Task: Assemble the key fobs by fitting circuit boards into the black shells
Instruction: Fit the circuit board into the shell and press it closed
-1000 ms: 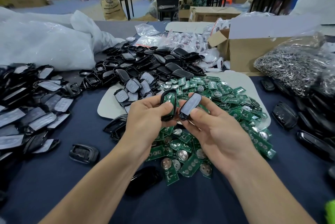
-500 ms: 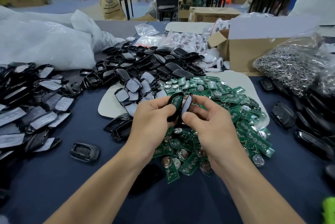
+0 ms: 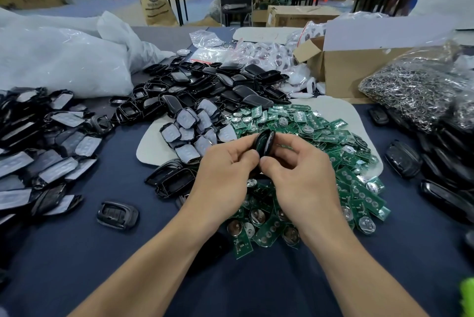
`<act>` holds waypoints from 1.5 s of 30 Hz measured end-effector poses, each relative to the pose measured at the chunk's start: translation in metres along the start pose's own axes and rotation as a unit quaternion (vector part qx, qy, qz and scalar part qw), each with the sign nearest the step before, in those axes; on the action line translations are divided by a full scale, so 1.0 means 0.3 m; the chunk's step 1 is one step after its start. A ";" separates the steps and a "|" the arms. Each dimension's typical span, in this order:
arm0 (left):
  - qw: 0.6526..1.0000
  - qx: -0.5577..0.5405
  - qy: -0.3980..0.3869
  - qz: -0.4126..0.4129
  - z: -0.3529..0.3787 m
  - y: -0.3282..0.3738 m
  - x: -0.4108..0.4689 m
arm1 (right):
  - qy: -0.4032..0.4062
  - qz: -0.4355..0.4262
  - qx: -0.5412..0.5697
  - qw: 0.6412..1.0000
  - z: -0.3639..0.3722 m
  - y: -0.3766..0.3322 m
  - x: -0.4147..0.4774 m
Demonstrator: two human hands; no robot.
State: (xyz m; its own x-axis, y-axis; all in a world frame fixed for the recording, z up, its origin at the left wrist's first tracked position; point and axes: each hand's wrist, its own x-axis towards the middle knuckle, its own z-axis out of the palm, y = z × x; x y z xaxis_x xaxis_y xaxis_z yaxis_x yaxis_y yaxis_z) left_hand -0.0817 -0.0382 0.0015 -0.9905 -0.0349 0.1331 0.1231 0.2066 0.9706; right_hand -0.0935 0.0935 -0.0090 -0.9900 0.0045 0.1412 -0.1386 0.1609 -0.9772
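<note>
Now my left hand (image 3: 225, 173) and right hand (image 3: 300, 175) both pinch key fob (image 3: 265, 142) between them, long axis roughly upright (seam edge-on toward me).

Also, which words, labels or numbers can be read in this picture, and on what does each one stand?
No text can be read.
brown sack: round dark print, too blurred to read.
green circuit boards: white marks, too small to read.
</note>
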 end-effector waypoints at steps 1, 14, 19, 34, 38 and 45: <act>1.000 0.009 0.001 -0.003 0.001 0.001 -0.001 | 0.004 -0.002 -0.006 1.000 -0.002 -0.003 0.001; 0.996 0.000 -0.073 -0.042 0.021 0.004 -0.025 | 0.079 -0.024 -0.016 0.996 -0.013 -0.002 0.004; 0.996 -0.016 -0.091 -0.010 0.005 -0.001 -0.004 | 0.069 -0.034 -0.001 0.997 -0.020 -0.008 0.013; 0.990 -0.098 -0.098 0.009 -0.078 -0.052 0.035 | 0.056 -0.123 -0.170 0.976 -0.023 -0.039 -0.021; 0.985 -0.120 -0.122 -0.007 -0.096 -0.055 0.043 | 0.035 -0.118 -0.117 0.985 -0.040 -0.042 -0.010; 0.984 -0.098 -0.135 -0.057 -0.118 -0.054 0.053 | -0.080 0.061 0.082 0.992 -0.084 -0.023 0.031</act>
State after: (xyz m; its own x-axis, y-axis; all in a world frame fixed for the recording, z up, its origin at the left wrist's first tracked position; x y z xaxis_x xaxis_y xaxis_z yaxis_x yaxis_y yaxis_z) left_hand -0.0971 -0.0767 -0.0051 -0.9756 0.2192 -0.0105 -0.0057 0.0223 0.9997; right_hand -0.1010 0.1173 0.0029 -0.9895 -0.1446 0.0069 -0.0080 0.0068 -0.9999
